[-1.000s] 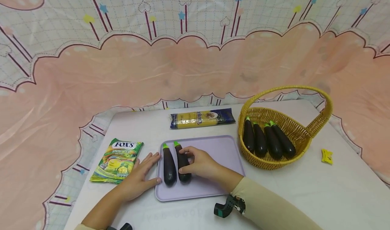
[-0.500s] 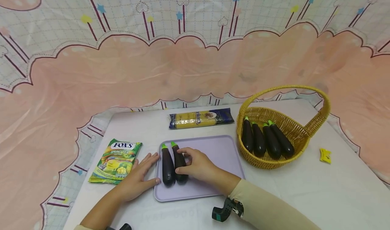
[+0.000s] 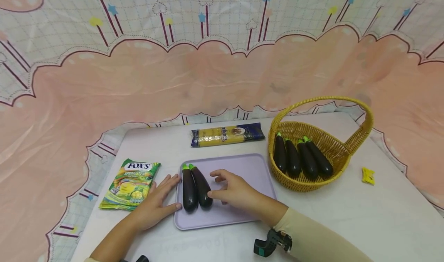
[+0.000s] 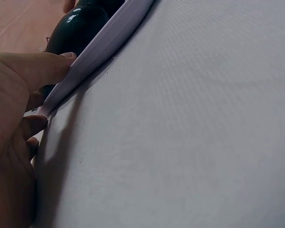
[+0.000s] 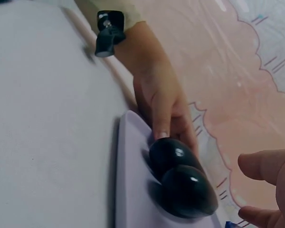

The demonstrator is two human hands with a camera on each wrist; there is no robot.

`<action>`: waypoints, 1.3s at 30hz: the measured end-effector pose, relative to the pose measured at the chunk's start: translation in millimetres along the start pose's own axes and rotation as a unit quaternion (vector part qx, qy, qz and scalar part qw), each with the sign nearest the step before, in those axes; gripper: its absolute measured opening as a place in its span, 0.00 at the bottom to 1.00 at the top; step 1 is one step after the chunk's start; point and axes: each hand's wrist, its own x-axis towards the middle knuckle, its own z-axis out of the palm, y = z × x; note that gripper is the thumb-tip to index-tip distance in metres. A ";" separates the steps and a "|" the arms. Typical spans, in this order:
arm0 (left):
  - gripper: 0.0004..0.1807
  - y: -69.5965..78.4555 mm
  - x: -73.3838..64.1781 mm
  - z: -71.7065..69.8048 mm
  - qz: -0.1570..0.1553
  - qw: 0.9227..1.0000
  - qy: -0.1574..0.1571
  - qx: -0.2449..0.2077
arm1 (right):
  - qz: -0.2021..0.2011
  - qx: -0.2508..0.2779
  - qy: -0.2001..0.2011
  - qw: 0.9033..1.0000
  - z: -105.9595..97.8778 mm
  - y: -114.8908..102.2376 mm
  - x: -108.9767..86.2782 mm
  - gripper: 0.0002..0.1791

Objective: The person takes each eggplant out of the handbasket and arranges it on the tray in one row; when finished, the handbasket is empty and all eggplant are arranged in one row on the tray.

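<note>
Two dark eggplants lie side by side on the left part of the lavender tray [image 3: 246, 169], green caps toward the back. The left eggplant [image 3: 189, 192] and the right eggplant [image 3: 202, 187] lean together at their caps. My left hand [image 3: 155, 207] rests at the tray's left rim with fingers spread; in the left wrist view its thumb [image 4: 50, 66] touches the rim. Over the tray, just right of the eggplants, my right hand [image 3: 236, 190] holds nothing, its fingers loosely bent and apart. The right wrist view shows the rounded ends of both eggplants, the nearer one [image 5: 187, 192] overlapping the other.
A wicker basket [image 3: 295, 183] with a tall handle holds several eggplants, right of the tray. Behind the tray lies a yellow and blue pasta packet [image 3: 227, 135]. A green candy bag [image 3: 130, 185] is beside my left hand; a small yellow wrapped candy [image 3: 368, 176] lies far right.
My right hand slid the right eggplant leftward against the other one, then let go and drew back to the right. The left hand stayed at the tray rim.
</note>
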 end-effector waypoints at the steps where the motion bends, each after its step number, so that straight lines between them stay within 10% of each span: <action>1: 0.46 0.0 -0.1 -0.1 0.000 1.000 0.000 -0.001 | 0.001 0.007 -0.006 1.000 -2.5 -0.4 -1.5 0.34; 28: 0.45 -0.6 0.8 1.4 0.002 1.000 -0.002 -0.003 | -0.090 -0.011 -0.155 0.984 -141.3 3.7 -78.8 0.20; 39: 0.45 -1.9 0.9 1.1 -0.002 1.000 0.003 -0.002 | -0.136 0.007 -0.126 0.983 -213.4 15.5 -94.2 0.18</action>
